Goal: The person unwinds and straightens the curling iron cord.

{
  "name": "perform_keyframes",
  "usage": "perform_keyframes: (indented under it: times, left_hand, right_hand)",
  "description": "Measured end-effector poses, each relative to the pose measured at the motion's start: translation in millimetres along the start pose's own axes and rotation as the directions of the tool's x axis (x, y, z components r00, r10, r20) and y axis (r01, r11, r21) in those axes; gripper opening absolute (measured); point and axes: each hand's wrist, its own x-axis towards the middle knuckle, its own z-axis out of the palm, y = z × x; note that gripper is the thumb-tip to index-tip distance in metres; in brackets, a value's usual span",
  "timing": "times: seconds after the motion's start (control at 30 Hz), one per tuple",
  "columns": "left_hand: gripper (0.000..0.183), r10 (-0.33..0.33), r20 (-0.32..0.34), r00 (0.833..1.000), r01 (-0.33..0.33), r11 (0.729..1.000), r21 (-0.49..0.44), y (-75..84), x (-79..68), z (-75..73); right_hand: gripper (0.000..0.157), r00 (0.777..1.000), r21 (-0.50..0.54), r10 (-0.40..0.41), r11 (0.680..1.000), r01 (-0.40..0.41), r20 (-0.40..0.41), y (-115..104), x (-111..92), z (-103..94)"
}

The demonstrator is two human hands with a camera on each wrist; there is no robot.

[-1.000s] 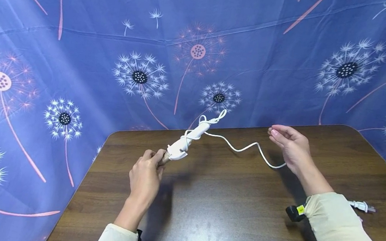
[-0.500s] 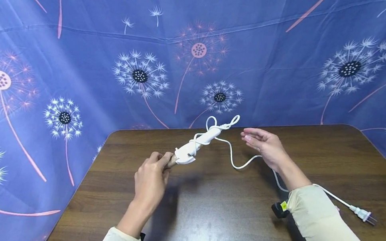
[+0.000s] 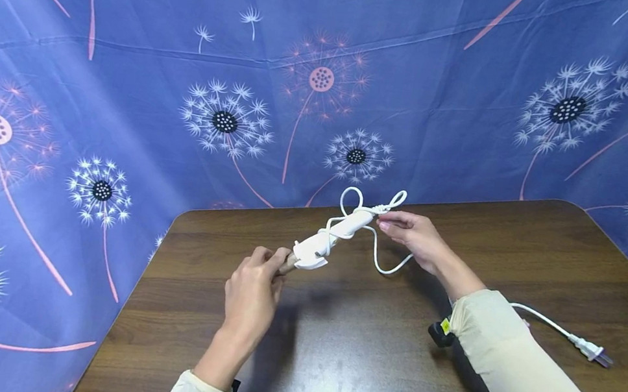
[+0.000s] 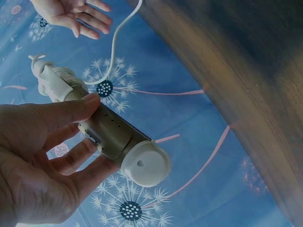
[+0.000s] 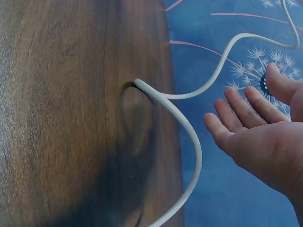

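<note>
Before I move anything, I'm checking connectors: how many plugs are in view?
1: the white plug on the cord, beside the right sleeve in the head view. That sleeve might hide others.

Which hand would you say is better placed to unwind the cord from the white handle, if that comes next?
Probably the right hand: it is open, holds nothing and is close to the white handle and its wrapped cord. The left hand is occupied, gripping the brown barrel.
</note>
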Motion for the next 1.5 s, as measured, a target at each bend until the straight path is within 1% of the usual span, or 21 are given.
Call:
perform_keyframes:
  times: [0.13, 0.27, 0.43, 0.57, 0.7, 0.8, 0.93, 1.03, 1.1, 1.2, 1.23, 1.3, 1.37, 1.4, 1.5]
  left_hand:
    - [0.048, 0.013, -0.002, 1.000, -0.013, 1.000, -0.005, 3.5, -0.9, -1.6]
    - [0.048, 0.028, -0.006, 1.000, -0.028, 1.000, -0.009, 6.9, -1.3, -3.4]
    - [0.049, 0.038, -0.011, 0.999, -0.038, 0.999, -0.018, 9.0, -0.1, -4.9]
    - [0.048, 0.031, -0.014, 0.999, -0.031, 0.999, -0.015, 7.8, 1.5, -5.3]
    - [0.048, 0.025, -0.019, 1.000, -0.025, 0.999, -0.020, 4.5, 2.8, -5.0]
    - [0.046, 0.026, -0.024, 0.999, -0.026, 0.999, -0.027, 1.9, 3.7, -4.4]
    - [0.046, 0.026, -0.026, 0.999, -0.027, 0.999, -0.031, -0.2, 4.1, -4.1]
    - [0.046, 0.019, -0.014, 1.000, -0.020, 0.999, -0.032, -1.2, 3.3, -3.5]
    - [0.047, 0.014, 0.003, 1.000, -0.014, 0.999, -0.036, -1.9, 1.8, -2.5]
    - [0.048, 0.006, 0.028, 1.000, -0.006, 1.000, -0.028, -3.0, -0.9, -0.3]
    - [0.048, 0.005, 0.034, 0.999, -0.004, 1.000, -0.026, -3.4, -1.7, 0.5]
    - [0.048, 0.000, 0.041, 0.999, 0.001, 1.000, -0.018, -4.4, -2.9, 2.4]
    - [0.048, -0.003, 0.046, 0.999, 0.003, 1.000, -0.012, -5.4, -3.5, 3.9]
    - [0.047, -0.004, 0.049, 0.999, 0.005, 1.000, -0.010, -5.9, -3.8, 4.6]
    - [0.047, -0.011, 0.060, 0.998, 0.011, 1.000, -0.003, -7.4, -4.9, 5.9]
  right_hand:
    - [0.041, 1.000, -0.011, -0.013, 1.000, 0.013, 0.004, 0.5, 3.8, 6.1]
    - [0.039, 1.000, -0.023, -0.001, 1.000, 0.002, 0.018, 0.5, 8.9, 11.5]
    - [0.040, 0.997, -0.032, 0.018, 0.999, -0.016, 0.071, 2.2, 14.4, 14.6]
    - [0.041, 0.994, -0.070, 0.026, 0.997, -0.018, 0.110, 3.3, 15.3, 14.0]
    - [0.032, 0.992, -0.138, 0.059, 0.990, -0.043, 0.111, 0.3, 14.0, 14.3]
    - [0.027, 0.992, -0.154, 0.083, 0.986, -0.068, 0.094, -2.6, 13.4, 15.2]
    - [0.032, 0.991, -0.119, 0.111, 0.988, -0.101, 0.075, -5.4, 12.3, 13.9]
    - [0.034, 0.991, -0.085, 0.125, 0.989, -0.120, 0.053, -6.7, 11.2, 10.1]
    - [0.027, 0.991, -0.047, 0.130, 0.991, -0.128, 0.032, -7.0, 10.6, 7.3]
    - [0.010, 0.990, 0.034, 0.139, 0.990, -0.139, 0.003, -7.5, 10.2, 3.8]
    - [0.012, 0.990, 0.063, 0.141, 0.988, -0.141, -0.004, -8.0, 9.9, 3.0]
    - [0.023, 0.990, 0.109, 0.138, 0.985, -0.136, -0.011, -9.4, 9.2, 1.4]
    - [0.028, 0.992, 0.146, 0.122, 0.982, -0.118, -0.021, -11.4, 8.6, -0.4]
    - [0.030, 0.993, 0.164, 0.116, 0.980, -0.110, -0.029, -12.7, 8.3, -1.2]
    - [0.029, 0.994, 0.207, 0.093, 0.975, -0.079, -0.061, -17.3, 7.4, -4.6]
